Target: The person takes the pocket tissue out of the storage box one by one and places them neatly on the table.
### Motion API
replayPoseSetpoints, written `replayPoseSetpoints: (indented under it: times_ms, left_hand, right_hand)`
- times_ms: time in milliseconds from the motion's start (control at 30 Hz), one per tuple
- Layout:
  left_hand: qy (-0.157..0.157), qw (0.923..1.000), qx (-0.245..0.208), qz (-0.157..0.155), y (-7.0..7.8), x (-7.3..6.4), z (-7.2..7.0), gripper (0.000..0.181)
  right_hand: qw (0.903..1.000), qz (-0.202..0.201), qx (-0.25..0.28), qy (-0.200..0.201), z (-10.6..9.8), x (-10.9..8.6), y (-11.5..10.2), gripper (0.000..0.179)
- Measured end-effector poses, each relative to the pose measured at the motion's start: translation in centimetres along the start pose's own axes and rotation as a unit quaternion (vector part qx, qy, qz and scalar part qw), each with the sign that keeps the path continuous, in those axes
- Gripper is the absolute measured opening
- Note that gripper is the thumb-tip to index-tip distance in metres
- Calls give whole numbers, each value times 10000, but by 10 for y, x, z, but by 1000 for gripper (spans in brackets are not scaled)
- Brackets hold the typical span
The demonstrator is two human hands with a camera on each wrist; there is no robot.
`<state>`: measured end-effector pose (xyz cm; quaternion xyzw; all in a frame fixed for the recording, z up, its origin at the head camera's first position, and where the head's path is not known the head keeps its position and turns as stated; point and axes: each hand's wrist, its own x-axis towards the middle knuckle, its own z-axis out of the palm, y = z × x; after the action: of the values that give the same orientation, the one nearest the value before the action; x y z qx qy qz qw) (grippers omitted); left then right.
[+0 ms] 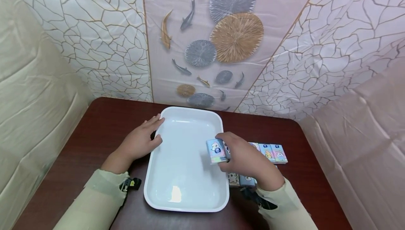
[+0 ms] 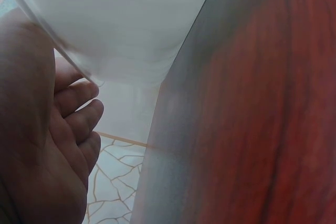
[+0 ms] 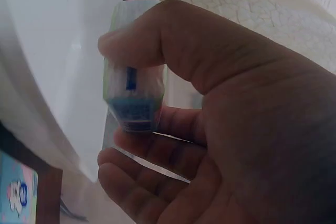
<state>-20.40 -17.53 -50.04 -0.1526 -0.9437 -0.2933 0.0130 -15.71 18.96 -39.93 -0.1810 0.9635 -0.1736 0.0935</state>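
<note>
A small cartoon-printed tissue pack (image 1: 216,151), light blue on its face, is pinched between the thumb and fingers of my right hand (image 1: 245,158). It is held over the right side of a white rectangular tray (image 1: 186,159). The right wrist view shows the thumb across the wrapped tissue pack (image 3: 134,87), with fingers behind and below it. My left hand (image 1: 142,140) rests at the tray's left rim, fingers stretched forward and thumb lying over the edge. Close up, the left fingers (image 2: 79,108) are loosely bent, with fingertips right at the tray's rim.
More cartoon-printed packs (image 1: 273,153) lie on the dark red wooden table (image 1: 303,187) right of the tray, partly hidden by the right hand and forearm. Nearer packs (image 1: 246,180) sit beside the tray's lower right. A patterned cloth (image 1: 235,36) hangs behind the table.
</note>
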Motion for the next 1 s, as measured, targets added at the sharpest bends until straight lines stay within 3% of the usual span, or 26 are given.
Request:
replayPoseSetpoints:
  times_ms: [167,467,800,1000]
  left_hand:
    - [14,10000,-21,6,-1,0,-1,69]
    - [-6,10000,-45,-16,-1,-1,1,69]
    - [-13,10000,-36,-57,0,0,1,68]
    - [-25,9999,-39,-90,0,-1,1,68]
  right_hand:
    - [9999,2,-3,141,-3,-12,14,90]
    - [9990,348,-115,262,-2,-41,43,94]
    - [9942,931,-374,393,-2,-77,74,99]
    - [9886,1441,-176,410,-5,-98,95,97]
